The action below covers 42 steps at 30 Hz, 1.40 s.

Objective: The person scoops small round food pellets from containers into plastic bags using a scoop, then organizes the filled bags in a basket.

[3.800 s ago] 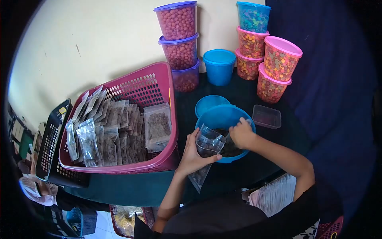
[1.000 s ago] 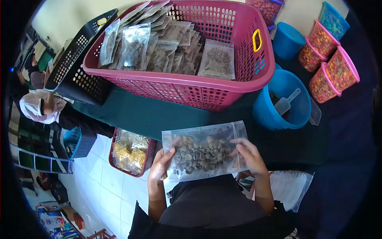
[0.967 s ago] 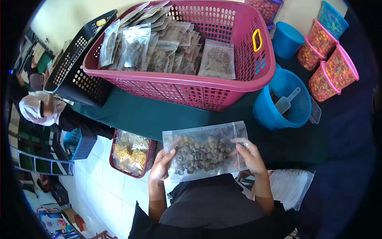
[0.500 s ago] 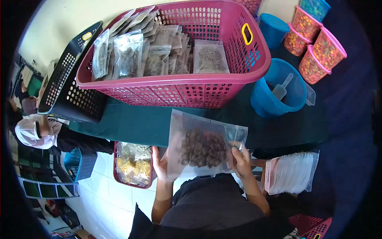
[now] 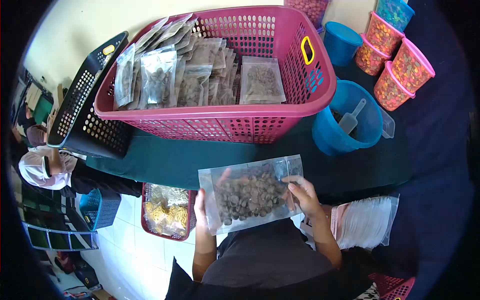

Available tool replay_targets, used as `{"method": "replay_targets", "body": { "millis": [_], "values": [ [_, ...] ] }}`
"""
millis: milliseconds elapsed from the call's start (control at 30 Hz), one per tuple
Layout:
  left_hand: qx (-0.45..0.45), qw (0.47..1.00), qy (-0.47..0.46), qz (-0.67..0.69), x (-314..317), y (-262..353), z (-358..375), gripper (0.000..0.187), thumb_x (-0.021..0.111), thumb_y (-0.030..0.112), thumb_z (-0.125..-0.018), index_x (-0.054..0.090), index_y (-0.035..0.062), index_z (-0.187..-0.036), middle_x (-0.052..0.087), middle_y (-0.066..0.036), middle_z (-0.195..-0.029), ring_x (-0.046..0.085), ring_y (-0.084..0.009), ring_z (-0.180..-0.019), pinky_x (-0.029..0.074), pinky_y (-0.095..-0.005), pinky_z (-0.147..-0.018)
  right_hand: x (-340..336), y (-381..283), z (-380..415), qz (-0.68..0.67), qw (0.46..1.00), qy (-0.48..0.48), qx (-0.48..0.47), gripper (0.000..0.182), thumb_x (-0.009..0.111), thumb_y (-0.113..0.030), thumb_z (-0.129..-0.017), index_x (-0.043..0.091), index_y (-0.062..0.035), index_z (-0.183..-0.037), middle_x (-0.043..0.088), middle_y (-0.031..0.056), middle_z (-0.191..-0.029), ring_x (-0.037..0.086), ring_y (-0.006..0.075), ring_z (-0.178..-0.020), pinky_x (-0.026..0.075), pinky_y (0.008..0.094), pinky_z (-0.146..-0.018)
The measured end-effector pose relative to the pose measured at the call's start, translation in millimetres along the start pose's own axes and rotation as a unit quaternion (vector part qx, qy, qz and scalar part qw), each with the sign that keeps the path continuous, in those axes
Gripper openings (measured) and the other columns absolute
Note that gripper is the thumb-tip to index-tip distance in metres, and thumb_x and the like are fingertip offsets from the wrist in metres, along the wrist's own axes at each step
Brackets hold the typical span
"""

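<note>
A clear plastic zip pouch (image 5: 250, 197) of dark brown, flat round pieces is held in front of my body, slightly tilted. My left hand (image 5: 200, 207) grips its left end, the thumb at the edge and the fingers showing faintly through the plastic from behind. At the right end, near the zip strip, my right hand (image 5: 302, 195) pinches the pouch between thumb and fingers. Beyond the hands, a large magenta basket (image 5: 200, 114) holds many similar filled pouches (image 5: 159, 80), mostly standing in rows. One pouch (image 5: 262, 80) leans apart at the basket's right.
A blue bucket (image 5: 325, 132) with a clear scoop (image 5: 352, 117) stands right of the basket. Farther right are tubs of colourful pieces (image 5: 412, 65). A black basket (image 5: 92, 120) leans at left. Stacked empty-looking bags (image 5: 367, 222) lie low right. Another person (image 5: 45, 167) is at far left.
The pouch has turned so its left end sits lower and its right end higher, its contents spreading along it. My left hand has shifted to its edge, fingers behind.
</note>
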State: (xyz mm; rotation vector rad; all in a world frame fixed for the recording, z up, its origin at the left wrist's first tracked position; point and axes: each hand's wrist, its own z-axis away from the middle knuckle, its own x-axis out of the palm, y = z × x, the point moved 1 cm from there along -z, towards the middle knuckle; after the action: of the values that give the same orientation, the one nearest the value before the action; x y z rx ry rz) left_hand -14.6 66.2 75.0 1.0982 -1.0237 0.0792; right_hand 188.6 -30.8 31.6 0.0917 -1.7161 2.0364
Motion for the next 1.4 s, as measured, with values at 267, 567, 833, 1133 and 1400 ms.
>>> {"method": "replay_targets", "body": {
  "millis": [267, 567, 833, 1133, 1400],
  "values": [
    [-0.102, 0.994, 0.014, 0.021, -20, -20, -13, 0.068, 0.054, 0.007, -0.070, 0.019, -0.0007, -0.128, 0.032, -0.018, -0.124, 0.044, -0.0215, -0.103, 0.036, -0.0288, -0.087, -40, -28, -11, 0.040, 0.997, -0.039, 0.050, 0.027, 0.052, -0.018, -0.081, 0.049, 0.0000, -0.101, 0.056, 0.0074, -0.077, 0.053, 0.0091, -0.059, 0.044, 0.0218, -0.050],
    [-0.062, 0.995, 0.061, 0.046, -15, -42, -20, 0.065, 0.054, -0.002, -0.069, 0.024, 0.0015, -0.127, 0.047, -0.011, -0.105, 0.048, -0.0160, -0.095, 0.041, -0.0281, -0.079, -76, -53, -10, 0.105, 0.971, -0.147, 0.154, 0.026, 0.057, -0.008, -0.076, 0.049, 0.0045, -0.098, 0.056, 0.0094, -0.080, 0.057, 0.0145, -0.071, 0.048, 0.0257, -0.062],
    [-0.019, 0.992, 0.108, -0.054, -13, -56, -22, 0.076, 0.063, -0.002, -0.059, 0.027, 0.0012, -0.126, 0.042, -0.014, -0.115, 0.045, -0.0199, -0.102, 0.036, -0.0284, -0.086, -85, -39, -20, 0.090, 0.975, -0.129, 0.159, 0.020, 0.057, -0.006, -0.076, 0.052, 0.0050, -0.092, 0.056, 0.0078, -0.078, 0.056, 0.0130, -0.068, 0.048, 0.0251, -0.061],
    [-0.047, 0.989, 0.129, -0.049, -7, -55, -15, 0.074, 0.060, -0.006, -0.059, 0.028, 0.0011, -0.126, 0.038, -0.016, -0.120, 0.044, -0.0208, -0.103, 0.034, -0.0279, -0.087, -82, -27, -17, 0.099, 0.978, -0.121, 0.136, 0.015, 0.057, -0.007, -0.076, 0.052, 0.0051, -0.085, 0.055, 0.0067, -0.071, 0.055, 0.0121, -0.064, 0.047, 0.0246, -0.060],
    [-0.072, 0.987, 0.132, -0.056, -30, -53, 0, 0.075, 0.063, -0.006, -0.057, 0.031, 0.0013, -0.124, 0.038, -0.013, -0.121, 0.048, -0.0117, -0.088, 0.038, -0.0223, -0.079, -69, -25, -9, 0.062, 0.975, -0.134, 0.166, 0.015, 0.057, -0.007, -0.076, 0.053, 0.0040, -0.085, 0.056, 0.0074, -0.072, 0.055, 0.0121, -0.064, 0.046, 0.0244, -0.061]
  ]
}}
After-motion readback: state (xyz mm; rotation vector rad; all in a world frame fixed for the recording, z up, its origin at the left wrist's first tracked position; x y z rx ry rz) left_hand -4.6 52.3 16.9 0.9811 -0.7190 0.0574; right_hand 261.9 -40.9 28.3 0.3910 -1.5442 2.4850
